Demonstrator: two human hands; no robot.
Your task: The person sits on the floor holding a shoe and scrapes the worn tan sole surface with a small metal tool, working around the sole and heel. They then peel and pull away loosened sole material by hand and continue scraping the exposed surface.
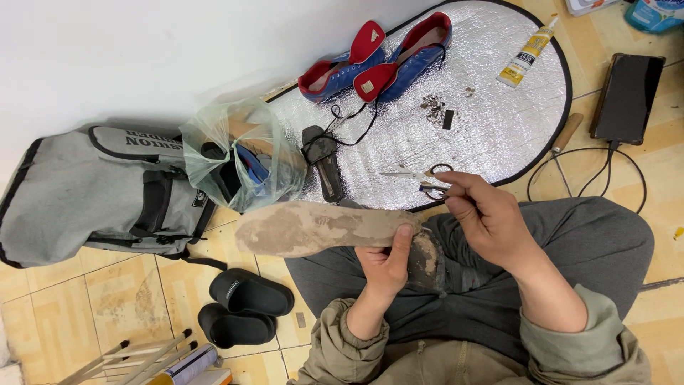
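Left hand (pixel 385 267) holds insole (pixel 320 228); scissors (pixel 420 178) beyond right hand (pixel 484 214).

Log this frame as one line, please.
left hand: grips worn insole | right hand: bare, beside scissors | shoes on mat

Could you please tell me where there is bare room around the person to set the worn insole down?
The silver mat is bare between the scissors and the glue tube, and the tiled floor is free between the grey backpack and the black slides. It is crowded near the plastic bag and blue shoes.
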